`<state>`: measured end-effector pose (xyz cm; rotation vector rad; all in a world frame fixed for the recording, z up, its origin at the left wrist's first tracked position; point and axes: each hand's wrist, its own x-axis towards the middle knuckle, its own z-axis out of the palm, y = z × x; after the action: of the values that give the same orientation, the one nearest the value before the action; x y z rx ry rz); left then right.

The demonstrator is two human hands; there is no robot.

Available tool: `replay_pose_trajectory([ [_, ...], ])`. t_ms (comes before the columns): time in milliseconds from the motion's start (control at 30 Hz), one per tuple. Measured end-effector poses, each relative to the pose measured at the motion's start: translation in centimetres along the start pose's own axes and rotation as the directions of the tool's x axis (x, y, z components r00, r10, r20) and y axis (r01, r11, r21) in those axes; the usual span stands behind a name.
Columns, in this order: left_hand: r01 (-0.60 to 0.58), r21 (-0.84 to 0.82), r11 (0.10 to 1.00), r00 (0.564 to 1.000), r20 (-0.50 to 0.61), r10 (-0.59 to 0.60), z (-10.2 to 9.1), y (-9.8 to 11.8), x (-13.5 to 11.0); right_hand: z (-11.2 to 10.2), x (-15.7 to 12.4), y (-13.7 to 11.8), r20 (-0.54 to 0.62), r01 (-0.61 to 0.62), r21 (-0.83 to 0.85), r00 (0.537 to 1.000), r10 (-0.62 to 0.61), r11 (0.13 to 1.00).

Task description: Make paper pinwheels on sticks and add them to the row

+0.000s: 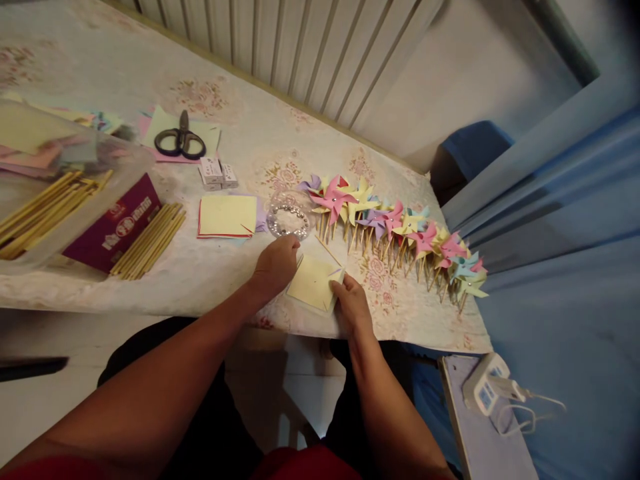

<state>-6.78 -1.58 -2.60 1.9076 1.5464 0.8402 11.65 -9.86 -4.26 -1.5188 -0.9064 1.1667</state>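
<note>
Sticks (45, 207) and coloured papers (35, 133) are in the see-through box (134, 163) on the left, and shiny little bits (301, 223) sit in the clear round dish (271, 227). The left hand (277, 263) has its fingers curled in, right by the dish (I can't tell if they hold anything). The right hand (355, 303) pinches the right edge of the yellow paper square (309, 283), thumb on top, just below the dish.
</note>
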Motion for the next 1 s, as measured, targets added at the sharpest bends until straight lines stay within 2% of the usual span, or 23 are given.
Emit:
replay_pose_trajectory([
  [67,-0.058,0.033,0.998,0.998,-0.022,0.059,0.2,0.0,-0.3,-0.6,-0.5,-0.1,-0.133,0.135,-0.197,0.978,-0.163,0.971],
  [133,-0.122,0.067,0.990,0.992,-0.027,0.124,0.6,0.1,-0.7,-1.1,-1.3,-0.2,-0.234,0.260,-0.406,0.897,-0.375,0.876],
  [200,-0.199,0.102,0.975,0.979,-0.023,0.202,1.0,0.4,-1.3,-1.4,-2.3,-0.2,-0.191,0.367,-0.553,0.818,-0.542,0.748],
  [267,-0.273,0.119,0.955,0.961,-0.002,0.275,1.4,0.7,-2.0,-1.3,-3.1,0.1,-0.032,0.478,-0.599,0.787,-0.616,0.642],
  [400,-0.388,0.068,0.919,0.920,0.091,0.381,2.3,1.5,-3.7,-0.6,-3.3,0.8,0.337,0.647,-0.584,0.743,-0.579,0.490],
  [467,-0.423,0.025,0.906,0.897,0.156,0.414,2.9,1.8,-4.5,-0.3,-2.9,1.1,0.465,0.687,-0.592,0.718,-0.517,0.422],
  [533,-0.438,0.008,0.899,0.876,0.229,0.424,3.5,2.0,-5.1,-0.2,-2.3,1.4,0.540,0.703,-0.617,0.705,-0.459,0.353],
  [667,-0.414,0.096,0.905,0.879,0.302,0.370,4.3,1.7,-5.6,-0.1,-1.7,2.1,0.581,0.693,-0.684,0.707,-0.403,0.230],
  [867,-0.424,0.271,0.864,0.893,0.285,0.348,5.0,0.5,-5.9,0.2,-1.7,2.3,0.604,0.676,-0.732,0.701,-0.379,0.083],
  [1000,-0.424,0.379,0.823,0.903,0.253,0.348,5.2,0.1,-6.2,0.4,-1.5,2.5,0.601,0.663,-0.747,0.698,-0.391,0.036],
])
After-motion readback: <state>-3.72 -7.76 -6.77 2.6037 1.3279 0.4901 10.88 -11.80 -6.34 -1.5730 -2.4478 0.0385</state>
